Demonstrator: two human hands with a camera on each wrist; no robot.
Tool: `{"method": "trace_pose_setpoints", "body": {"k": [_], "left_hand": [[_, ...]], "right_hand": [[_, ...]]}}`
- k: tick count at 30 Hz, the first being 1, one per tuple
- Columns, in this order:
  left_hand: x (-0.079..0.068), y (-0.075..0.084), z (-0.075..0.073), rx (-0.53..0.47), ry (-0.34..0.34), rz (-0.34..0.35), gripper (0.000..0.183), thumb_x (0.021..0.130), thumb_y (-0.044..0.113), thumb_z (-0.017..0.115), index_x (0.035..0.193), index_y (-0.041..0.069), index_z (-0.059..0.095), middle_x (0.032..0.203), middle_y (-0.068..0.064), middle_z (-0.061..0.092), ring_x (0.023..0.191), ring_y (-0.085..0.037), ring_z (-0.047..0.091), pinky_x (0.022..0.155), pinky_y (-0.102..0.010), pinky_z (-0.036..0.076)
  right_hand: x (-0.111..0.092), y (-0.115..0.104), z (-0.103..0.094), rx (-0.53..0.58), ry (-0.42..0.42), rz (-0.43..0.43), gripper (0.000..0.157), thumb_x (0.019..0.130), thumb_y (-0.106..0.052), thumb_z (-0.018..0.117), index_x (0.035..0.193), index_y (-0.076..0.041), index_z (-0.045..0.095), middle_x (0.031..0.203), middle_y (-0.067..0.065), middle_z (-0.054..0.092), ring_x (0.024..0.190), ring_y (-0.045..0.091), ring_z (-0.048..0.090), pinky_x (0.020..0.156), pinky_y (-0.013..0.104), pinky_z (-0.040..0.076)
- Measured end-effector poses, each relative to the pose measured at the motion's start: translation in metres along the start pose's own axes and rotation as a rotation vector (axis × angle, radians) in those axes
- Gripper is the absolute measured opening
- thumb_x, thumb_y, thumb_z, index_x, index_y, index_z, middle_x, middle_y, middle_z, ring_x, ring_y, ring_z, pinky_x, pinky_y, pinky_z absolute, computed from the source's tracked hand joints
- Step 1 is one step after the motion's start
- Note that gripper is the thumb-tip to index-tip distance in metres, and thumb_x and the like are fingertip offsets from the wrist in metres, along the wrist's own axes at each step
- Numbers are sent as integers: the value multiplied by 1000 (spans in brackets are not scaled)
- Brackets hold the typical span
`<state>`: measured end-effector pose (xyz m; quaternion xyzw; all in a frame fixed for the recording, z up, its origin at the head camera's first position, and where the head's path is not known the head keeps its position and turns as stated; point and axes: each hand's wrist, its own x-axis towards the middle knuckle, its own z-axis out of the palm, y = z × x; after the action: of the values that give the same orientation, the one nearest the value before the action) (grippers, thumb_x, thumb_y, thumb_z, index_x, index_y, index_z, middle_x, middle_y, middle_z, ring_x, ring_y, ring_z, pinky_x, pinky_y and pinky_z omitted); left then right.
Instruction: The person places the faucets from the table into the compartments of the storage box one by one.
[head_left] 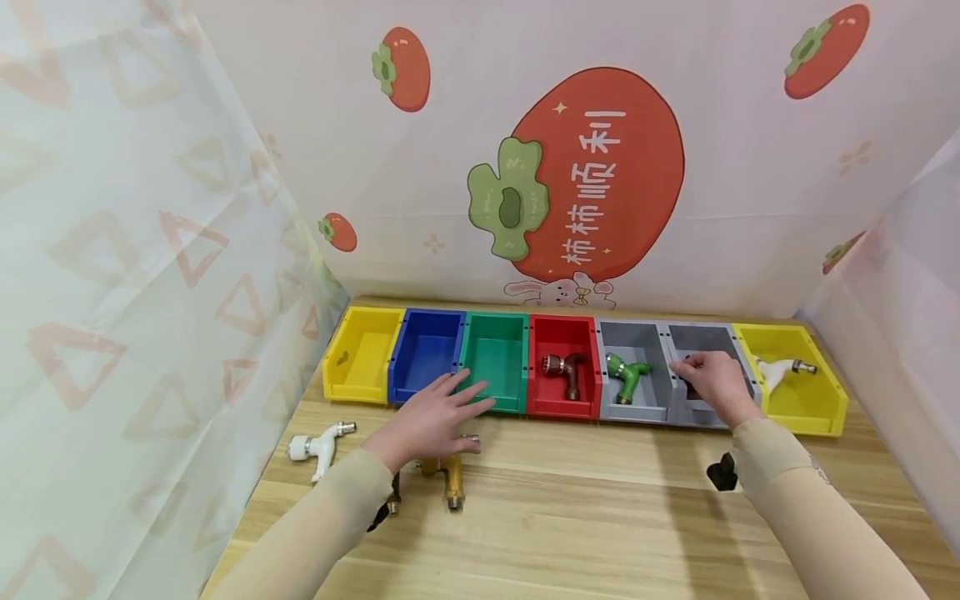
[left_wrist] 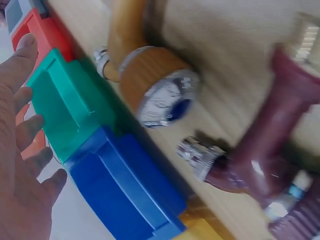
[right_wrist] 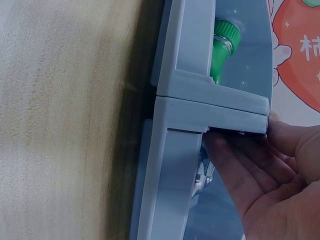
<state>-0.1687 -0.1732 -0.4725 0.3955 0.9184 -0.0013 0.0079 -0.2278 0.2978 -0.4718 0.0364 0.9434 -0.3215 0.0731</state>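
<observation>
My left hand, fingers spread and holding nothing, hovers in front of the green bin. Below it on the table lie an orange-yellow faucet and a maroon faucet, the latter mostly hidden by the arm in the head view. My right hand pinches the side wall of the right grey bin, thumb at the rim and fingers inside. A metal part shows below those fingers; the rest of it is hidden. In the adjoining left grey bin lies a green faucet.
The bins form one row along the back wall. A dark red faucet lies in the red bin, a white faucet in the right yellow bin. Another white faucet is on the table at left. A blue bin adjoins the left yellow bin.
</observation>
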Motion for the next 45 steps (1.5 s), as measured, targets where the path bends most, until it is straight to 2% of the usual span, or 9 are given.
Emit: {"method": "trace_pose_setpoints", "body": {"k": [7, 12, 18, 21, 25, 28, 34, 39, 45], "left_hand": [[-26, 6, 4, -22, -5, -54, 80, 88, 62, 71, 154, 23, 49, 164, -10, 37, 153, -43, 23, 122, -61, 24], [-41, 11, 18, -26, -5, -84, 90, 83, 69, 72, 156, 24, 45, 165, -9, 35, 153, -44, 21, 122, -62, 23], [-57, 21, 35, -12, 18, -83, 102, 76, 79, 69, 158, 24, 42, 164, -14, 35, 150, -50, 24, 119, -65, 27], [-62, 26, 42, -2, 6, -95, 106, 73, 83, 66, 159, 27, 39, 165, -15, 33, 150, -52, 24, 119, -65, 25], [-67, 33, 49, 1, -22, -112, 107, 73, 85, 64, 160, 28, 38, 164, -15, 34, 149, -51, 26, 120, -63, 26], [-70, 37, 52, -20, -30, -118, 105, 74, 84, 64, 159, 27, 39, 163, -16, 37, 148, -51, 29, 117, -62, 31], [-70, 42, 55, -66, -50, -140, 94, 84, 74, 65, 160, 28, 37, 164, -17, 33, 144, -48, 37, 114, -62, 37], [-69, 43, 53, -38, -19, -103, 82, 89, 65, 68, 156, 22, 46, 162, -18, 36, 134, -43, 49, 112, -59, 40], [-69, 39, 50, 5, 12, -51, 72, 90, 62, 69, 145, 18, 59, 159, -19, 41, 126, -37, 53, 106, -52, 46]], "right_hand": [[0, -1, 2, 6, 16, 2, 38, 103, -32, 63, 96, 4, 72, 78, 8, 66, 72, 24, 55, 59, 32, 42], [-1, 0, 3, 28, 18, 9, 39, 103, -33, 63, 95, 3, 72, 80, 10, 66, 71, 23, 56, 59, 32, 44], [-1, 0, 4, 27, 25, 17, 37, 103, -32, 63, 93, 2, 70, 76, 8, 63, 69, 23, 55, 59, 33, 42], [-1, -1, 4, 26, 28, 16, 36, 103, -32, 63, 93, 2, 69, 76, 8, 62, 69, 23, 53, 59, 33, 41], [-1, -1, 4, 25, 28, 13, 36, 103, -32, 63, 94, 2, 69, 76, 9, 61, 69, 23, 53, 59, 33, 41], [-1, -1, 4, 23, 30, 14, 36, 104, -32, 62, 95, 2, 69, 77, 8, 61, 70, 23, 53, 59, 33, 41], [-1, 1, 4, 24, 31, 3, 39, 104, -34, 61, 99, 4, 69, 81, 10, 63, 72, 24, 54, 59, 33, 42], [0, 1, 5, 19, 36, -5, 39, 104, -33, 62, 101, 5, 70, 83, 11, 65, 74, 25, 56, 59, 32, 43], [0, 2, 5, 20, 35, -5, 39, 104, -33, 62, 101, 5, 70, 82, 11, 64, 74, 25, 55, 59, 33, 42]]}}
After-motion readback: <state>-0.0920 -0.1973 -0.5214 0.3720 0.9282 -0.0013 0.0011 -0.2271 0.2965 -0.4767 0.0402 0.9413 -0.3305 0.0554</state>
